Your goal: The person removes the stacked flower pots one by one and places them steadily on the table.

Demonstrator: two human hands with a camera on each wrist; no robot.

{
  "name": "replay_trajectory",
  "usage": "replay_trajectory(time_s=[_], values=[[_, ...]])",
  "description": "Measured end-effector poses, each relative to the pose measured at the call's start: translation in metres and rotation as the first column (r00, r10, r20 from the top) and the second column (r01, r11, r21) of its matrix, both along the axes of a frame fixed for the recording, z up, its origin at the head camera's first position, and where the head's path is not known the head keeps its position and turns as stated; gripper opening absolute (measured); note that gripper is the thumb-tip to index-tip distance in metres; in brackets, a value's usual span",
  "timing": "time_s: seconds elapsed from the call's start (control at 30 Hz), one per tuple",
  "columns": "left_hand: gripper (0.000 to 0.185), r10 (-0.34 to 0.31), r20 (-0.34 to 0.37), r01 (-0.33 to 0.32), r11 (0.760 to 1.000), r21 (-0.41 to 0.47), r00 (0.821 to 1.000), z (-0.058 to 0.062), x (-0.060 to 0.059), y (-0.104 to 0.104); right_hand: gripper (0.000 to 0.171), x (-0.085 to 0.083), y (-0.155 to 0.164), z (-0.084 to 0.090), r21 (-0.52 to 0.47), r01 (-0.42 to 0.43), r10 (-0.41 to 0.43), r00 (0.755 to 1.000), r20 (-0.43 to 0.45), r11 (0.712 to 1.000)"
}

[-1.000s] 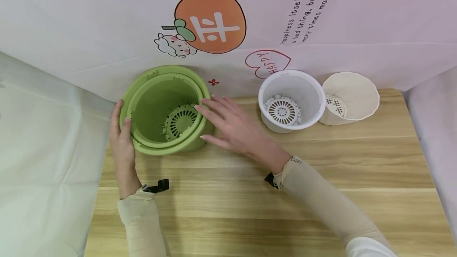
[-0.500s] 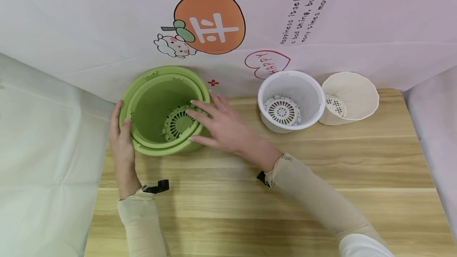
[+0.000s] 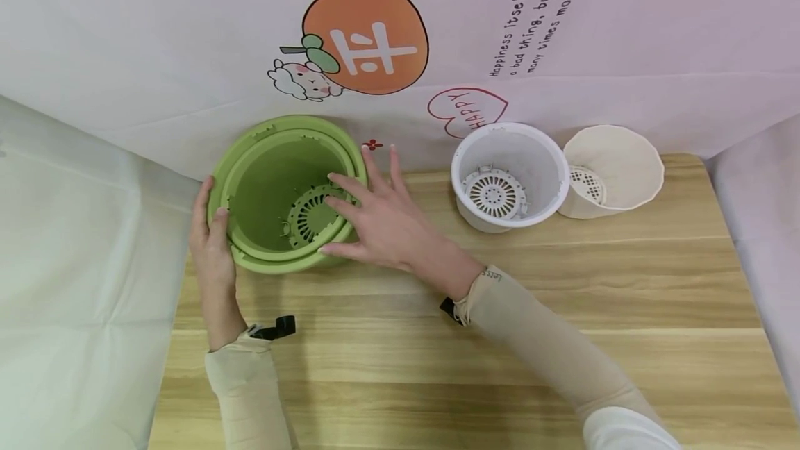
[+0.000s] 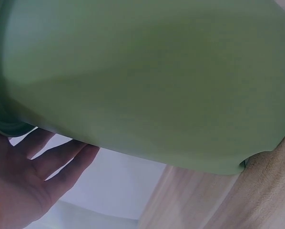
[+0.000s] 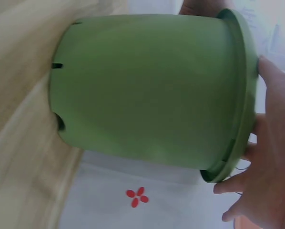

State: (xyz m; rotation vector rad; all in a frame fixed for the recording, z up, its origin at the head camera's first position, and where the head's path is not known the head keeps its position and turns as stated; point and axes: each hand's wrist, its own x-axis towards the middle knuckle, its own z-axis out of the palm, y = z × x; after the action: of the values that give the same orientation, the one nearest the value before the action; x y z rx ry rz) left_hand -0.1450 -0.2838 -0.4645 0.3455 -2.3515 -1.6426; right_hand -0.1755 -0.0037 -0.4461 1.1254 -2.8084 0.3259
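A green pot (image 3: 269,172) lies tilted at the table's back left, its mouth toward me, with a second green pot nested inside and a slotted grid (image 3: 306,217) at the bottom. My left hand (image 3: 212,248) rests flat against the left rim, thumb on the lip. The left wrist view shows its straight fingers (image 4: 61,164) under the pot wall (image 4: 147,81). My right hand (image 3: 375,217) is spread over the right rim, fingertips reaching past the lip above the grid. In the right wrist view the right hand (image 5: 271,157) touches the rim of the pot (image 5: 147,90).
A white pot (image 3: 531,158) with a grid insert lies at the back, and a cream pot (image 3: 615,169) touches its right side. A printed cloth (image 3: 187,33) hangs behind and drapes both sides. The wooden table (image 3: 437,367) stretches toward me.
My right hand has slid left, from beside the green pot's right rim to over it, fingers now spread across the mouth. The left hand and pots have stayed put.
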Motion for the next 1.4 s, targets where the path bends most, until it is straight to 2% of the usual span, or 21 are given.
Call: replay_trajectory(time_s=[0.1, 0.4, 0.7, 0.97, 1.23, 1.4], values=[[0.047, 0.007, 0.01, -0.008, 1.0, 0.03, 1.0, 0.001, 0.001, 0.001, 0.082, -0.002, 0.0, 0.004, 0.032, -0.014, 0.014, 1.0, 0.018, 0.999], [0.047, -0.011, -0.023, 0.011, 0.999, 0.034, 1.0, -0.001, -0.001, 0.0, 0.086, -0.004, -0.003, 0.019, 0.113, -0.022, 0.004, 0.988, 0.157, 0.993], [0.049, 0.0, -0.01, 0.0, 1.0, -0.01, 1.0, -0.004, -0.001, -0.002, 0.089, -0.003, -0.008, 0.025, 0.205, 0.002, -0.033, 0.988, 0.148, 0.979], [0.048, -0.002, -0.033, 0.003, 0.999, 0.035, 0.999, -0.002, -0.001, 0.001, 0.092, -0.003, -0.009, 0.028, 0.214, 0.028, -0.059, 0.988, 0.141, 0.976], [0.048, -0.008, -0.034, 0.009, 0.999, 0.032, 0.999, -0.002, -0.002, 0.002, 0.092, -0.003, -0.009, 0.029, 0.24, 0.031, -0.06, 0.992, 0.113, 0.97], [0.048, -0.006, -0.031, 0.007, 0.999, 0.046, 0.999, -0.001, 0.0, 0.002, 0.093, -0.004, -0.011, 0.031, 0.258, 0.01, -0.05, 0.987, 0.151, 0.966]])
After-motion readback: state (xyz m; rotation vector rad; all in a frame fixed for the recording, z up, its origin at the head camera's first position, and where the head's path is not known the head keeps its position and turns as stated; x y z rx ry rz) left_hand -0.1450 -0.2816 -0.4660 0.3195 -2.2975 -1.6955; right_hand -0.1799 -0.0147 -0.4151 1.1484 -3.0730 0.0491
